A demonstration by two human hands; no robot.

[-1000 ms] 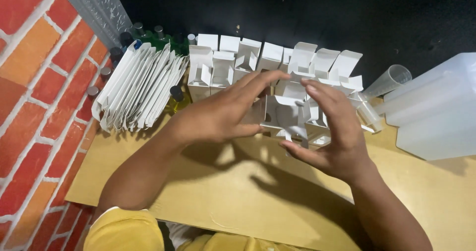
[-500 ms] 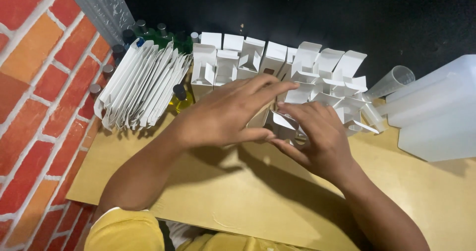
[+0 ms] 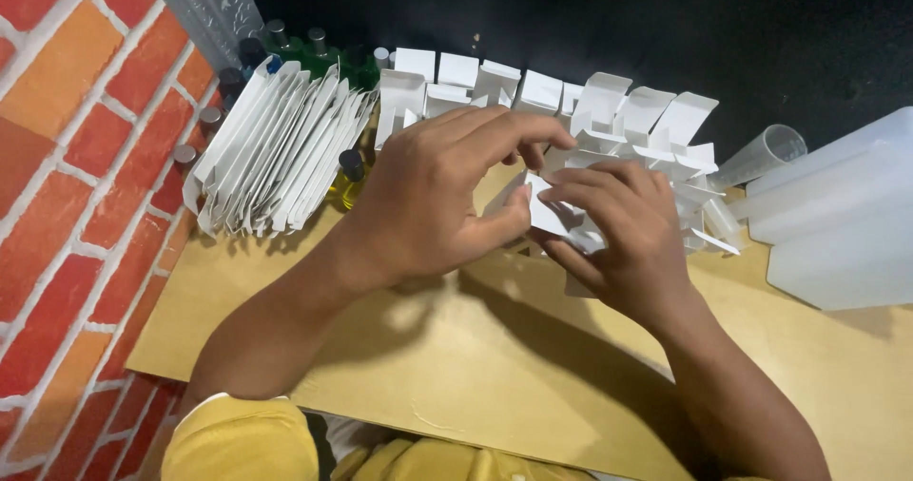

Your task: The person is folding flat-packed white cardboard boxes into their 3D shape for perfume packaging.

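We hold a small white carton [image 3: 552, 217] between both hands above the tan desk [image 3: 456, 367]: left hand [image 3: 442, 201] and right hand [image 3: 623, 239] each pinched on it, apparently mid-fold. White cartons [image 3: 609, 120] crowd the far edge; flat blanks [image 3: 276, 153] lean left.

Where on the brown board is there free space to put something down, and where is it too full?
Bare board lies near the front edge, below the left hand and right hand. The back is crowded: flat white cartons at left, open white boxes in the middle, translucent jug at right.
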